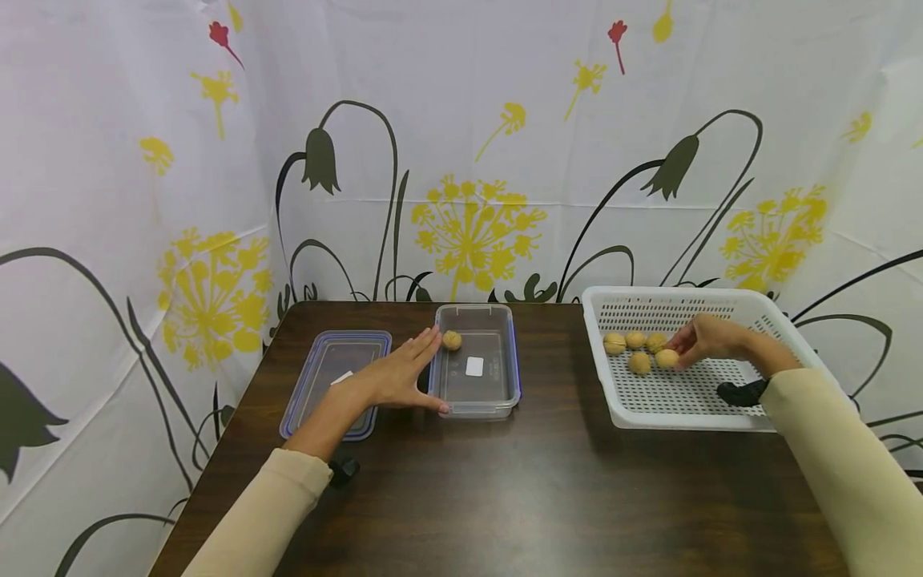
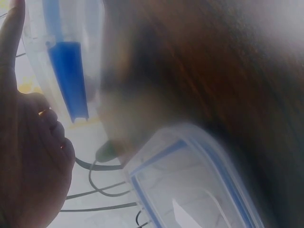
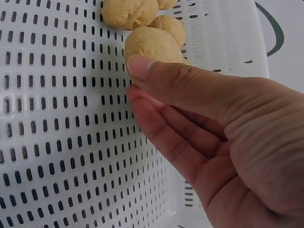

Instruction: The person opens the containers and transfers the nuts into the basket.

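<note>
My left hand (image 1: 404, 373) lies flat and open on the dark table, its fingers against the left wall of a clear plastic container (image 1: 497, 393). One walnut (image 1: 452, 340) sits in the container's far left corner. The left wrist view, blurred, shows my palm (image 2: 28, 161), the container's blue clasp (image 2: 69, 80) and the lid (image 2: 190, 185). My right hand (image 1: 703, 338) reaches into a white perforated basket (image 1: 678, 293) holding several walnuts. Its thumb (image 3: 156, 71) and fingertips touch the nearest walnut (image 1: 667, 358) (image 3: 149, 45), with the fingers nearly straight.
The container's blue-rimmed lid (image 1: 335, 377) lies flat left of the container, partly under my left wrist. The brown table (image 1: 541, 497) is bare at the front. A flower-printed curtain (image 1: 469, 160) closes off the back and both sides.
</note>
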{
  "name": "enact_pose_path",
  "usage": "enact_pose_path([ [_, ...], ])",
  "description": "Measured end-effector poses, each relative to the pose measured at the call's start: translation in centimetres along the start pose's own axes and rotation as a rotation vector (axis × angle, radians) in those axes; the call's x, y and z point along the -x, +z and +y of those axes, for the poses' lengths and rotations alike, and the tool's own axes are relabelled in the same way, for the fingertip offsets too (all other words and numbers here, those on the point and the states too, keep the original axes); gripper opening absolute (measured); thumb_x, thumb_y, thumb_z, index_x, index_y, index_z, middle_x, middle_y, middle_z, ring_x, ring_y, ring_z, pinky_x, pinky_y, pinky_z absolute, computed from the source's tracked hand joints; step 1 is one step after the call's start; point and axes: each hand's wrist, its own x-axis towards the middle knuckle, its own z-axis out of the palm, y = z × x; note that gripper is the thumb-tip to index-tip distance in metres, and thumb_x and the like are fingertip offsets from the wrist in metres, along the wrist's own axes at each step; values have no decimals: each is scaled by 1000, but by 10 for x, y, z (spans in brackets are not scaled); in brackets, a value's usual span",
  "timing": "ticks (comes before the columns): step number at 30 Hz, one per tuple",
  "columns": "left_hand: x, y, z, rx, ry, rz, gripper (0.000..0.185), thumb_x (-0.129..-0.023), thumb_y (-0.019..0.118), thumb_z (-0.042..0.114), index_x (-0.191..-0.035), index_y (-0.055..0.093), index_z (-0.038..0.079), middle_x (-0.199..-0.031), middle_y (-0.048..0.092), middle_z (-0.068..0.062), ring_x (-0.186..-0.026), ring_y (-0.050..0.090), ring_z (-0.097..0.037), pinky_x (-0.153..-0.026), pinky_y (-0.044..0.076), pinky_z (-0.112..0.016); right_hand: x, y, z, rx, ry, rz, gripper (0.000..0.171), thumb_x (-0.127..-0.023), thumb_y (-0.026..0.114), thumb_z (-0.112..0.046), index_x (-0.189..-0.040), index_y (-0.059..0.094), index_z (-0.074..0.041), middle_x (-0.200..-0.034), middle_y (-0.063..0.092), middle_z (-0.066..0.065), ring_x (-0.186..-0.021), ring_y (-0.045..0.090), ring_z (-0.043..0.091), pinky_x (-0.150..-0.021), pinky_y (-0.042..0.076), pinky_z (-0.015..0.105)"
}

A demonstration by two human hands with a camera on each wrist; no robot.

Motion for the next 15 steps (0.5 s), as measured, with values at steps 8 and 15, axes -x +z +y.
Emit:
enact_pose_path([
  [8,1,0,0,-1,7,6,130,-85,77,70,-169,7,-1,-178,-1,-18,-164,5,-34,-132,13,-53,-6,3,4,40,4,-28,41,-83,90,-8,-116,75,11,-105,79,13,-94,71,20,-85,62,35],
  [15,-1,2,-1,-6,10,11,130,-85,78,68,-168,8,-3,-177,1,-20,-164,6,-35,-132,13,-53,-10,5,6,21,-19,-68,37,-84,89,-8,-114,76,10,-103,79,13,-89,68,16,-80,59,26],
])
